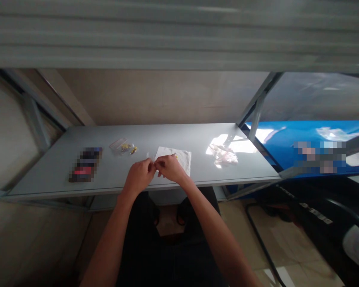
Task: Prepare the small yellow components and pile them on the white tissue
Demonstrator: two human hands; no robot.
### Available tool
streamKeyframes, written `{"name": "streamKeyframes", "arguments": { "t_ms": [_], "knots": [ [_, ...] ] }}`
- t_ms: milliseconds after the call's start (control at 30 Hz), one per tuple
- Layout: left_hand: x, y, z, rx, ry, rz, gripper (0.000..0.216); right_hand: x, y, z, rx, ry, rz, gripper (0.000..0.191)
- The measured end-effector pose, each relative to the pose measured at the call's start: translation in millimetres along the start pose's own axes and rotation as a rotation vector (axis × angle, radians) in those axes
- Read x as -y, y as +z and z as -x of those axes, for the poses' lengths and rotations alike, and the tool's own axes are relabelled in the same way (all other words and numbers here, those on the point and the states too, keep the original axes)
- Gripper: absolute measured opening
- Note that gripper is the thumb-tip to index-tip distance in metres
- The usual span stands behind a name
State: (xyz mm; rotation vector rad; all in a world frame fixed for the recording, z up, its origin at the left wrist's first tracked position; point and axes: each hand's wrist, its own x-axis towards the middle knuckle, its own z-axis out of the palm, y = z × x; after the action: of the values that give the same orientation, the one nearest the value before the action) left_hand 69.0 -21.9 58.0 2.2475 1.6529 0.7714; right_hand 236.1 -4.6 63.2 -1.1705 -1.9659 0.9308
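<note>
My left hand (140, 173) and my right hand (168, 165) meet fingertip to fingertip over the front part of the grey shelf (113, 175). Both are closed in a pinch. What lies between the fingers is too small to name. Beneath and behind my right hand lies a white cloth or paper sheet (184, 159), with a bit of yellow on it beside my fingers. To the left of it rest a clear zip bag (118, 145) and some small yellow pieces (133, 150). A pile of clear plastic bags (224, 155) lies at the right in bright sunlight.
A blurred-out dark and red object (85, 165) lies on the shelf's left side. Metal posts (257, 103) stand at the shelf's ends, and a ribbed grey panel (179, 44) hangs overhead. Beyond the right post is a blue surface (287, 135); a person in dark clothing (314, 207) is at the right.
</note>
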Motion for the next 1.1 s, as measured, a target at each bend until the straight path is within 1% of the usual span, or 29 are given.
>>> {"name": "streamKeyframes", "arguments": {
  "t_ms": [100, 267, 367, 433, 500, 600, 633, 700, 767, 800, 867, 900, 967, 1033, 1100],
  "knots": [
    [1.0, 0.0, -0.8, -0.005, 0.027, -0.13, 0.019, -1.7, -0.1, 1.3, -0.021, -0.01, 0.07, 0.029],
    [1.2, -4.2, -1.4, -0.155, -0.044, -0.205, 0.014, -8.2, 1.8, 1.4, -0.094, 0.047, 0.149, 0.026],
    [-3.7, -5.1, 0.0, -0.198, -0.062, -0.199, 0.013, -9.2, 4.6, -0.7, -0.195, 0.047, 0.246, 0.02],
    [-6.7, -4.6, 1.4, -0.204, -0.044, -0.161, 0.011, -8.1, 5.1, -2.4, -0.24, 0.041, 0.262, 0.015],
    [-7.2, -3.8, 2.6, -0.226, -0.014, -0.109, 0.01, -6.5, 3.6, -3.4, -0.246, 0.031, 0.237, 0.012],
    [-1.6, -2.6, 2.6, -0.316, -0.014, -0.018, 0.012, -6.2, -1.9, -1.5, -0.221, -0.03, 0.22, 0.009],
    [1.7, -2.2, 2.0, -0.351, -0.03, 0.022, 0.012, -7.6, -4.1, 0.5, -0.228, -0.049, 0.234, 0.013],
    [9.5, -1.2, 0.4, -0.424, -0.07, 0.109, 0.011, -14.0, -8.9, 6.8, -0.293, -0.042, 0.299, 0.024],
    [17.4, 0.4, -1.1, -0.484, -0.104, 0.213, 0.012, -25.8, -14.3, 15.8, -0.386, 0.035, 0.395, 0.028],
    [20.8, 1.3, -1.7, -0.507, -0.123, 0.281, 0.012, -33.5, -17.5, 20.9, -0.41, 0.079, 0.444, 0.029],
    [25.7, 2.9, -2.2, -0.539, -0.168, 0.442, 0.013, -51.5, -24.8, 31.1, -0.392, 0.138, 0.527, 0.032],
    [27.1, 3.4, -2.3, -0.55, -0.19, 0.518, 0.014, -60.9, -29.0, 35.7, -0.356, 0.138, 0.556, 0.033],
    [27.9, 3.4, -2.2, -0.582, -0.212, 0.621, 0.013, -78.9, -38.0, 43.6, -0.242, 0.074, 0.577, 0.028],
    [27.1, 2.4, -2.2, -0.607, -0.194, 0.659, 0.012, -92.9, -46.4, 49.4, -0.146, -0.011, 0.56, 0.027],
    [25.7, 1.0, -2.3, -0.618, -0.162, 0.671, 0.011, -99.6, -52.6, 53.2, -0.124, -0.062, 0.529, 0.029]
  ]
}}
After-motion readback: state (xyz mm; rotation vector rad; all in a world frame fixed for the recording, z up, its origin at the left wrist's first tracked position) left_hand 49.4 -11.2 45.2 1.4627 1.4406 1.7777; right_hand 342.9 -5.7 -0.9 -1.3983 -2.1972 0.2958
